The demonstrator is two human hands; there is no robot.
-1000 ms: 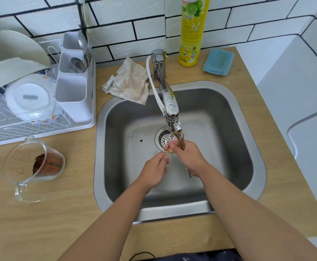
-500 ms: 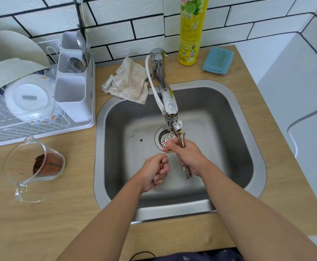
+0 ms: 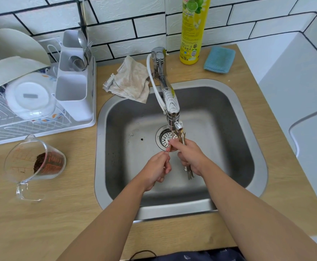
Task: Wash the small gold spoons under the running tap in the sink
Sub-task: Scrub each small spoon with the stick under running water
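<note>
Since a second ago both hands have stayed under the spout; my left hand has dropped slightly back toward me and curled tighter, and the bundle in my right sits a little more upright.

Left of the sink: a rack with plates, a caddy holding cutlery, a jug lying on its side with dark grounds in it. None of these is involved.

Centre: my left hand is curled, thumb against fingertips, apparently pinching one small spoon. The piece itself is hidden by the fingers, so I cannot confirm it. The tap reaches out over the drain; the stream is thin and hard to make out.

Right of centre: my right hand is clamped around the spoons — several handles gathered in the fist, ends showing above near the spout and below the palm. Exact count cannot be told. They are held over the sink, touching nothing else.

Handling assessment: light, rigid metal, not fragile, but slick when wet and thin enough to slip out of a bundle toward the drain. Best taken at mid-handle, one at a time, bowl rubbed between thumb and finger.

Far right: bottle and sponge by the wall.
</note>
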